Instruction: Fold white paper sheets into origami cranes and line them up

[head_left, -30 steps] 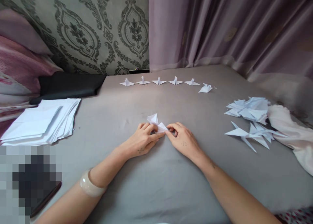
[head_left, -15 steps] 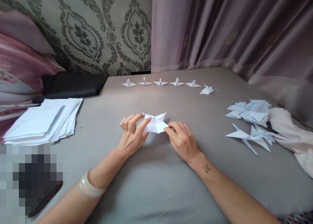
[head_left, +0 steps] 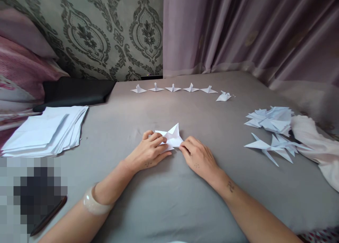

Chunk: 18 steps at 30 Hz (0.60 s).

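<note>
Nearest, at the lower edge, we list two forearms, both cut off by the frame, the left with a pale bangle [head_left: 96, 202] slanting around it. Between them a white rim [head_left: 177, 242] shows, too cropped for us to identify. At lower left, a dark object [head_left: 39, 191] is masked by coarse blocks; we make out only its reddish-brown edge.

Left hand [head_left: 149, 150]: reaching inward, back upward, fingers bent over the left part of the paper and holding it; the fingertips are partly hidden from us. Right hand [head_left: 199, 155]: angled in from the other side, wrist low, thumb and forefinger pinched together on the paper's right corner, remaining fingers curled beneath and hard to see.

Paper [head_left: 173, 138]: one, white, folded, points raised, centred between both hands above the grey cover [head_left: 164, 200]; its left side is covered by fingers.

Beyond, at left, we count a stack of sheets [head_left: 39, 130], number unclear; at right, folded pieces [head_left: 270, 119] overlapping, beside a pale cloth [head_left: 315, 140] cut by the frame.

Farther: a black item [head_left: 76, 91], five birds [head_left: 173, 89] in a row, a sixth bird [head_left: 224, 96] slightly nearer. Last, the curtain [head_left: 190, 31] and patterned wall [head_left: 113, 27].
</note>
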Tool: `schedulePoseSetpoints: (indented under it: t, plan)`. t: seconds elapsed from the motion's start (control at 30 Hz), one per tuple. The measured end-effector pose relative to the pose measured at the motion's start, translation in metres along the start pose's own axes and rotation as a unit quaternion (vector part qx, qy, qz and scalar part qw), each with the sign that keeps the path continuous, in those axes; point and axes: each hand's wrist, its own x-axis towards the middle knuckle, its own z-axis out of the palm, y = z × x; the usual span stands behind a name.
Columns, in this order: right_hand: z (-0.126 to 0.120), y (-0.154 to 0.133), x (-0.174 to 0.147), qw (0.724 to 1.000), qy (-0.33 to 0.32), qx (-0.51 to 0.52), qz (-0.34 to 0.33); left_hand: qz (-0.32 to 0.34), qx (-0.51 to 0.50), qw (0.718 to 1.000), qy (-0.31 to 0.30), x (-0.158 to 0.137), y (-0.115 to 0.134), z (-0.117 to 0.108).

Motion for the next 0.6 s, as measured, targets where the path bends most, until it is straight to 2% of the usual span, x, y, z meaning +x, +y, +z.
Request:
schedulePoseSetpoints:
  t: [0.13,0.23,0.33,0.47,0.6]
  plan:
    - [0.005,-0.002,0.003,0.998,0.024,0.006,0.049,-0.051,-0.041,0.998,-0.008,0.004,0.003,0.002]
    - [0.007,-0.004,0.005,0.997,0.043,0.016,0.057,-0.115,-0.077,0.99,-0.005,0.008,0.007,0.007]
    - [0.007,-0.006,0.006,0.999,0.035,0.02,0.014,-0.158,-0.106,0.982,0.0,0.009,0.008,0.011]
    - [0.006,-0.006,0.004,0.998,0.011,0.001,-0.067,-0.149,-0.123,0.981,-0.015,0.006,0.001,0.009]
    - [0.003,-0.006,0.001,0.996,-0.001,-0.026,-0.089,-0.17,-0.156,0.972,-0.031,0.001,-0.01,0.003]
